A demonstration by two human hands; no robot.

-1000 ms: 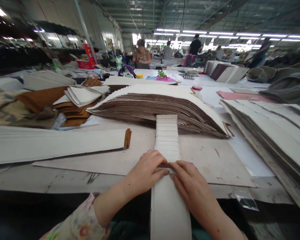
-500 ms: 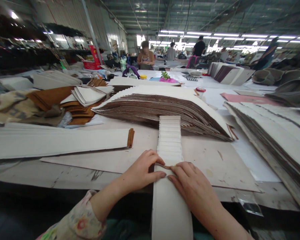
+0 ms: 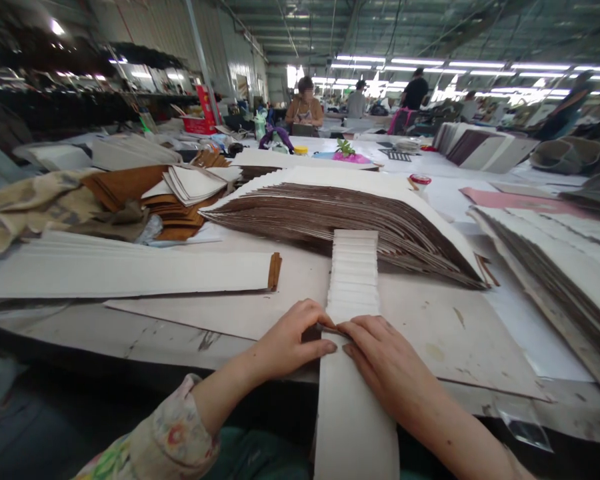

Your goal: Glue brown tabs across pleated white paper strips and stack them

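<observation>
A long white strip (image 3: pixel 356 420) with a brown underside hangs over the table's front edge toward me. Its far end lies on a staggered row of overlapping white strips (image 3: pixel 355 270). At the strip's left edge, my left hand (image 3: pixel 290 341) is closed, thumb on the white face and fingertips at a fold across it. From the right, my right hand (image 3: pixel 387 363) pinches the same fold, its fingertips meeting the left ones. A thin brown line shows along the fold, mostly covered by the fingers.
Behind the row sits a tall bowed stack of white-faced brown sheets (image 3: pixel 300 207). More white strips (image 3: pixel 130 273) with brown ends lie at left, near brown pieces (image 3: pixel 180 220). Another layered stack (image 3: pixel 560 267) is at right. A co-worker (image 3: pixel 305 107) sits across the table.
The whole view has shifted, so things sit farther right. My fingers have closed further over the fold, and less of its brown underside shows.
</observation>
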